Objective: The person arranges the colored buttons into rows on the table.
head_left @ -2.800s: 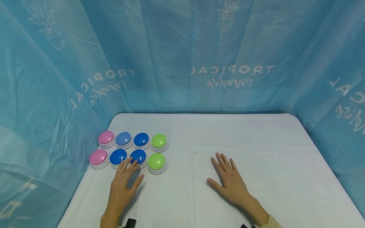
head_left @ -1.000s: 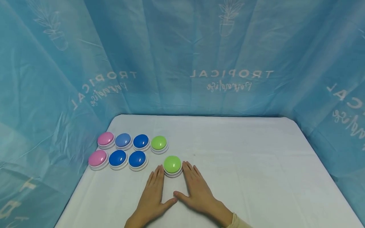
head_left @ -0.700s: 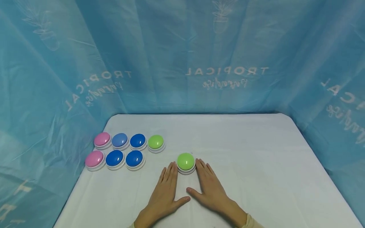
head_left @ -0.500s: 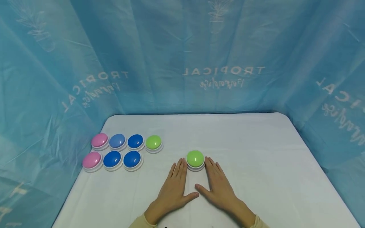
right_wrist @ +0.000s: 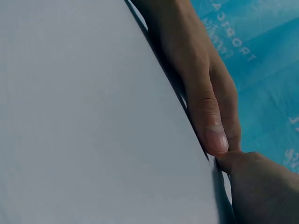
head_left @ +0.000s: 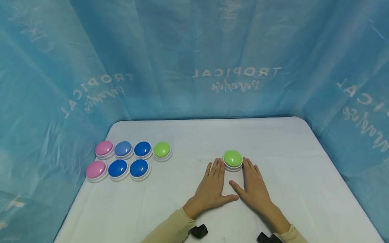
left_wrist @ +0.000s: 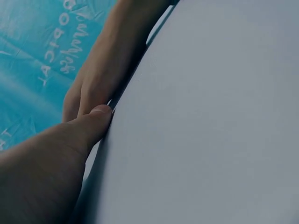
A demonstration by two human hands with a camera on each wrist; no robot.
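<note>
The head view shows a green button [head_left: 232, 158] on the white desk [head_left: 282, 141] between the left hand [head_left: 211, 185] and the right hand [head_left: 254, 187], each grip straight-fingered, thumb spread, fingertips at the button's base; seven other buttons [head_left: 138, 168] form two rows at left. The left wrist view shows a thumb tip overlapping the other hand; the right wrist view, both hands before a blue curtain [right_wrist: 266, 79].

Curtained booth: printed blue curtain [head_left: 176, 44] behind, beside white table [head_left: 188, 138].
</note>
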